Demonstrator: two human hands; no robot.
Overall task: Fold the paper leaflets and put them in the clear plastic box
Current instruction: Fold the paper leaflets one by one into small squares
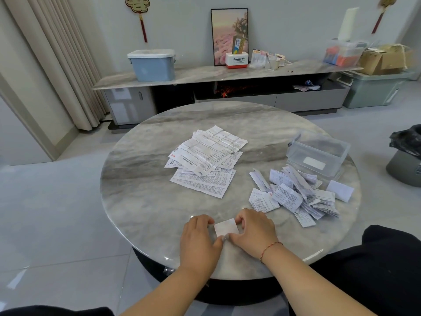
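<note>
Listing contents, largest item first, with progress noted against each.

Round marble worktop [148, 201]: carries everything below.

Stack of unfolded leaflets [206, 159]: several printed sheets lying flat and overlapping at the worktop's centre, creased but opened out. Judged as work outstanding; exact count cannot be told.

Heap of folded leaflets [293, 193]: many small folded pieces piled loosely on the worktop's right side, just in front of the box, a few touching its near wall. Folded, but not yet boxed, so only half finished.

Clear plastic box [317, 153]: at the right rear of the worktop, open at the top, a white label on its near wall. Whether any leaflets lie inside cannot be told; it looks nearly or wholly unfilled.

Leaflet in hand [226, 227]: one small white folded piece at the near edge, flat on the worktop between both hands.

Left hand [200, 241]: grip closed lightly on the piece's left edge, fingertips curled and pressing it down.

Right hand [255, 231]: grip likewise pinched at the right edge, thumb and fingers bent round it.

Assessment: folding is perhaps past halfway; the transfer into the box appears scarcely begun.
</note>
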